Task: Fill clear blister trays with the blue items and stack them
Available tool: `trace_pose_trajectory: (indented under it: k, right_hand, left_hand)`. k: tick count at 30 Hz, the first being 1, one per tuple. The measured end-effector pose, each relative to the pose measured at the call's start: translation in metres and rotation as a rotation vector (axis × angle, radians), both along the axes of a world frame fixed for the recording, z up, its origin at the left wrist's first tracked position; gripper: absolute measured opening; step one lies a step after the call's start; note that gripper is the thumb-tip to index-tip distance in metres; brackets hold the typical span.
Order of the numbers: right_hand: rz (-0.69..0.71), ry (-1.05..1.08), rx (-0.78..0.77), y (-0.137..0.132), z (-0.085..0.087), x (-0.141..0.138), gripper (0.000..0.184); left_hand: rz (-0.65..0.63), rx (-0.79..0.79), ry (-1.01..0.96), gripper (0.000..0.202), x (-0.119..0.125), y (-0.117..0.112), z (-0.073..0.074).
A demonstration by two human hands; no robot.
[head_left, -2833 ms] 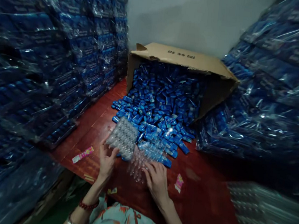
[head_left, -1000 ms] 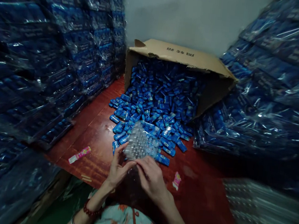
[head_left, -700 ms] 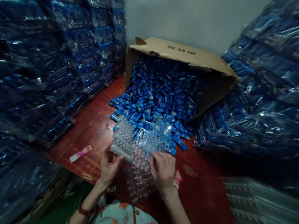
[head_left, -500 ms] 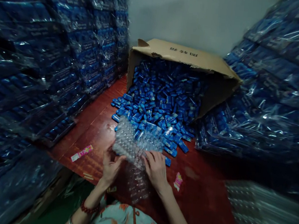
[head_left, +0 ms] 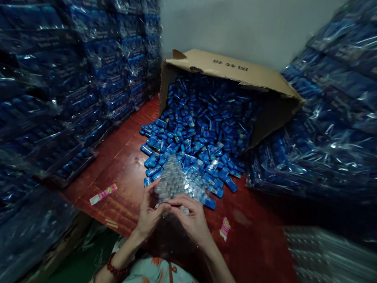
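Observation:
My left hand point(head_left: 148, 213) and my right hand point(head_left: 190, 219) meet at the near edge of a clear plastic blister tray point(head_left: 175, 182), both pinching it with the fingertips. The tray is tilted up and away from me, over the front of a heap of small blue packets point(head_left: 194, 146). The packets spill from a cardboard box point(head_left: 228, 69) lying on its side on the red-brown wooden table point(head_left: 119, 166). A beaded bracelet is on my left wrist.
Tall stacks of blue packs wrapped in clear film point(head_left: 58, 71) wall in the left, and similar stacks point(head_left: 341, 111) the right. A pile of clear trays point(head_left: 336, 271) lies at the near right. Two pink wrappers point(head_left: 103, 194) point(head_left: 224, 228) lie on the table.
My hands had pulled apart with trays spread between them; now they have come together again at the near edge of one tray, which is raised over the packets.

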State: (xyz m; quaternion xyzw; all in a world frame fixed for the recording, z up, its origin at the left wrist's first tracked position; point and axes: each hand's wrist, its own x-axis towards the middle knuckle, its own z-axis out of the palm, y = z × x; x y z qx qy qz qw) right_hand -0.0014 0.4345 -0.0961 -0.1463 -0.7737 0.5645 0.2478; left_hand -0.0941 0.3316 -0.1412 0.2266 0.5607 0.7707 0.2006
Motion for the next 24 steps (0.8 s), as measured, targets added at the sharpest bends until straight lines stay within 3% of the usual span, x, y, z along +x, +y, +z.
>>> trace_pose_trajectory:
  k: [4, 9, 12, 18, 21, 24]
  right_hand:
    - [0.06, 0.007, -0.098, 0.003, 0.004, 0.001, 0.007]
    - [0.095, -0.003, -0.053, 0.005, 0.013, 0.004, 0.007]
    - [0.047, 0.024, 0.193, -0.003, 0.013, 0.004, 0.012]
    - [-0.314, 0.129, 0.882, 0.001, -0.001, 0.005, 0.026]
    - [-0.343, -0.02, 1.058, 0.015, -0.015, 0.007, 0.023]
    - [-0.262, -0.225, 1.108, 0.02, -0.033, 0.008, 0.021]
  left_hand:
    - [-0.069, 0.033, 0.002, 0.055, -0.001, -0.001, 0.003]
    - [-0.106, 0.054, 0.03, 0.054, -0.002, -0.002, 0.004]
    - [-0.055, 0.044, 0.086, 0.055, -0.003, -0.001, 0.001]
    - [0.207, -0.001, 0.168, 0.055, -0.014, -0.002, -0.002]
    - [0.385, -0.035, 0.149, 0.056, -0.028, -0.005, -0.001]
    - [0.433, -0.036, 0.131, 0.06, -0.036, -0.008, -0.001]
